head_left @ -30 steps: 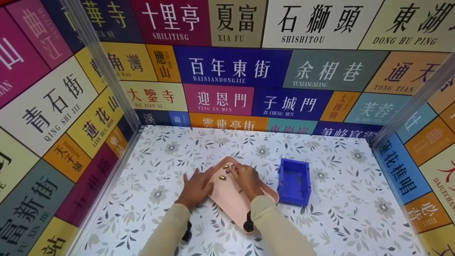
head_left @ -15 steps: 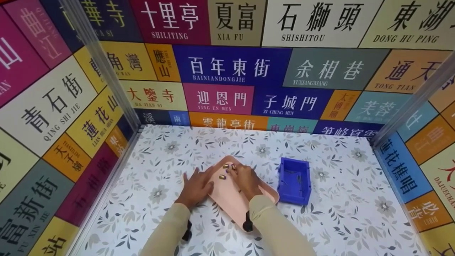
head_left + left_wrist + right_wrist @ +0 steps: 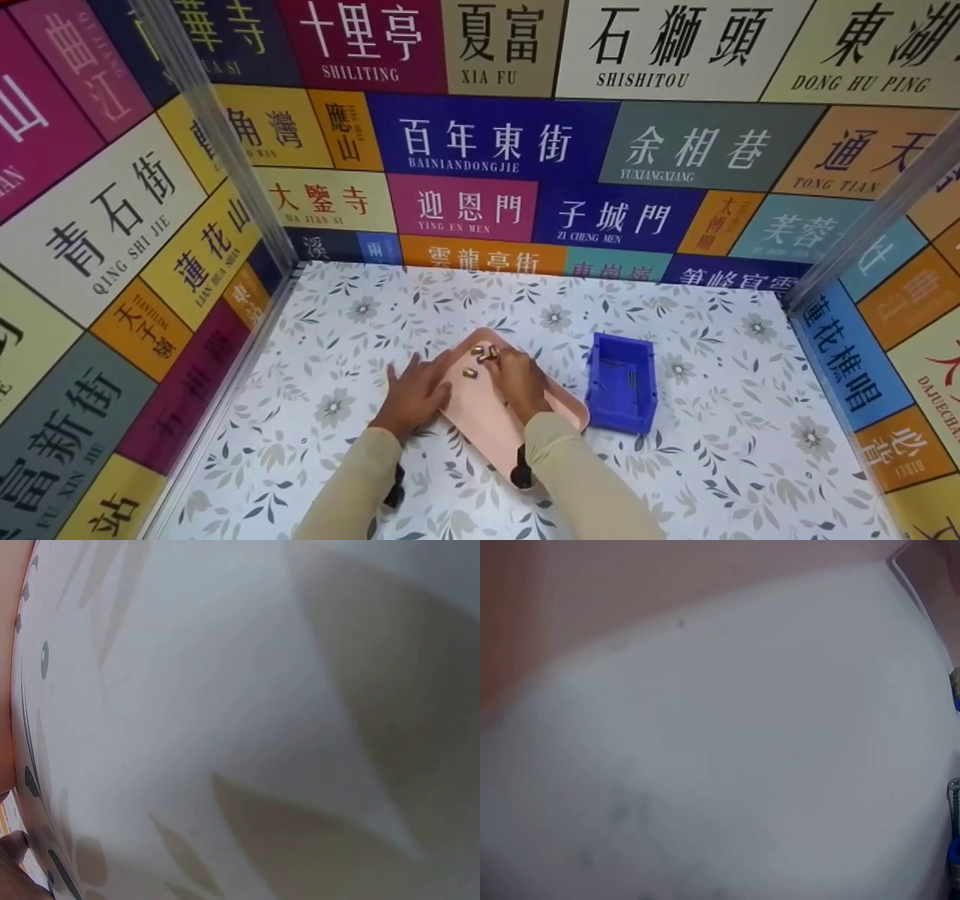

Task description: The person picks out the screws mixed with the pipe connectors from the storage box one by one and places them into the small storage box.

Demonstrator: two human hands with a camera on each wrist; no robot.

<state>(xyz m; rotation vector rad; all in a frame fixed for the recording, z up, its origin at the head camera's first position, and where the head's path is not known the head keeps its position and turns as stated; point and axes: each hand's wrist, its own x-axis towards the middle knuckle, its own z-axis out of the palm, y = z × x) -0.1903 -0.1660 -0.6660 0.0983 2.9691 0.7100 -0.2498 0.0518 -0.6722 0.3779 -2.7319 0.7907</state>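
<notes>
A pink tray point(image 3: 480, 435) lies on the table, with small brass-coloured cylinders point(image 3: 470, 373) near its far end. Blue rings show on some of these pieces point(image 3: 955, 851) at the right wrist view's edge, beside a ridged metal part point(image 3: 955, 799). My left hand point(image 3: 412, 394) rests at the tray's left edge, fingers spread and thumb by the rim. Over the tray, my right hand point(image 3: 517, 379) has curled fingers and pinches one small brass-coloured cylinder point(image 3: 493, 351) among the others. Its fingertips partly cover the pieces there.
Just right of the tray stands a blue plastic bin point(image 3: 621, 384) holding several thin metal rods point(image 3: 631, 382). The table point(image 3: 337, 465) has a floral cover. Panels with printed characters point(image 3: 487, 139) enclose it at the back and both sides.
The right fingertips have shifted slightly among the brass-coloured cylinders, so the pieces by them show a little differently. The left hand, tray and blue bin have stayed in place.
</notes>
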